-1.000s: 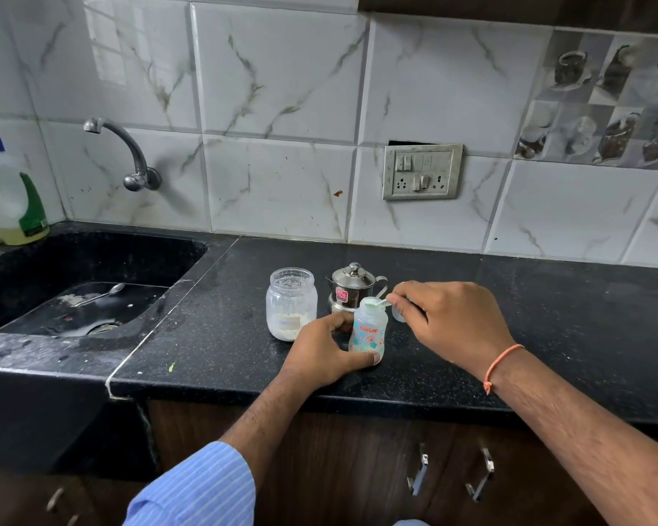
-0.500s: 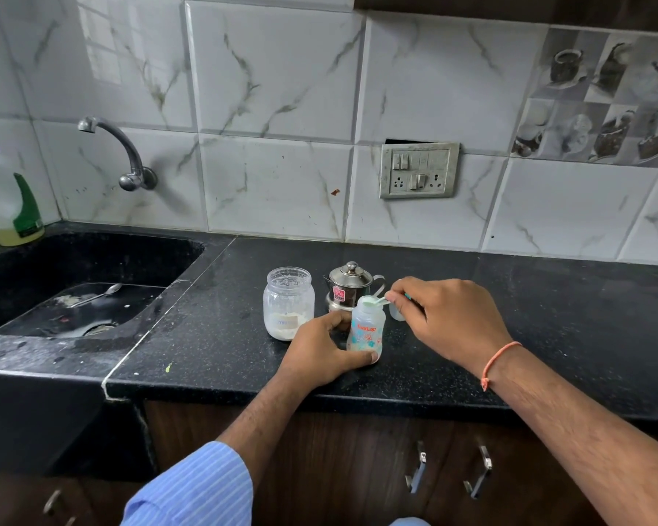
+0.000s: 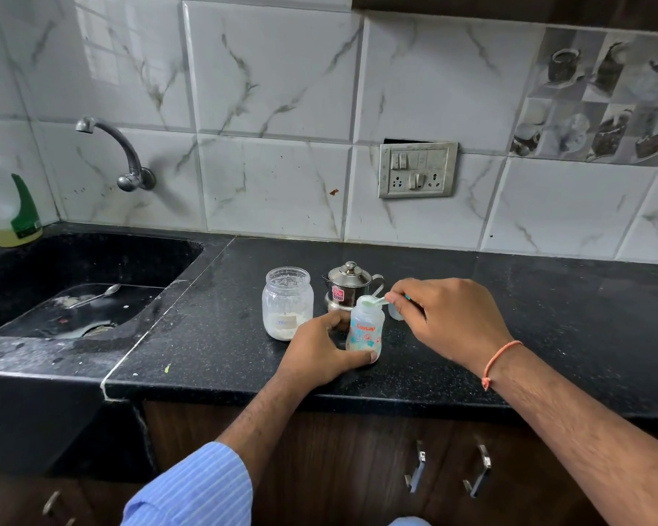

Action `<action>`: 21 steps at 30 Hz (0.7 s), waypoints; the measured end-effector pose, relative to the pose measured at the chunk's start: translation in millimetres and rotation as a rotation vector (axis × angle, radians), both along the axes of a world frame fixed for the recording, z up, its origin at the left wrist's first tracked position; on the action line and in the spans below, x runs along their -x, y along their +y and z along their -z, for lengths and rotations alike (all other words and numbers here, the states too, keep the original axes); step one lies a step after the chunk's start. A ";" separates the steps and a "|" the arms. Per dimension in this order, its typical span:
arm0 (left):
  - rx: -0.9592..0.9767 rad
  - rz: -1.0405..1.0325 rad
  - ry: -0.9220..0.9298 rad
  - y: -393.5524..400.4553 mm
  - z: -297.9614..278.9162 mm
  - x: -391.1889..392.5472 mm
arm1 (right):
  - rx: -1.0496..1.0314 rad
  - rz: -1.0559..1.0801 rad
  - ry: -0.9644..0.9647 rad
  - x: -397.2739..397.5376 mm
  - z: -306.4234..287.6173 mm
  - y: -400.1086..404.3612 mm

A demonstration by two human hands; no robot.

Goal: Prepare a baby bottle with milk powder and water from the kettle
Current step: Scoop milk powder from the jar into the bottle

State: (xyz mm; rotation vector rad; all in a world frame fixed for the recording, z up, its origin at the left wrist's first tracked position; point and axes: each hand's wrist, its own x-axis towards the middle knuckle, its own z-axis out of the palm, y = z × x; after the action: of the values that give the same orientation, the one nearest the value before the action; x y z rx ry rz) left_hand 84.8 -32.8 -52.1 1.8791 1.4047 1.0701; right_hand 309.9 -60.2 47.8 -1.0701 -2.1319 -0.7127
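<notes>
From the head camera, the baby bottle stands upright on the black surface, just in front of the kettle and beside the powder jar. The left hand grips its base; the right hand pinches a small spoon over its mouth.

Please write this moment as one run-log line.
left hand holds baby bottle | right hand holds scoop over its mouth

Jar left of bottle
</notes>
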 end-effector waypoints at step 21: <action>0.011 -0.018 0.004 4.2 4.2 0.8 | 1.068 -0.133 1.432 -13.8 35.8 1.2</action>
State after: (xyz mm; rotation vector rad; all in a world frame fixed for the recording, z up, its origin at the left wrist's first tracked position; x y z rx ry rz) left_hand 84.0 -28.6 -56.3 1.8649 1.4297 1.0662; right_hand 323.7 -59.0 12.0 -1.2533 -1.0897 1.1469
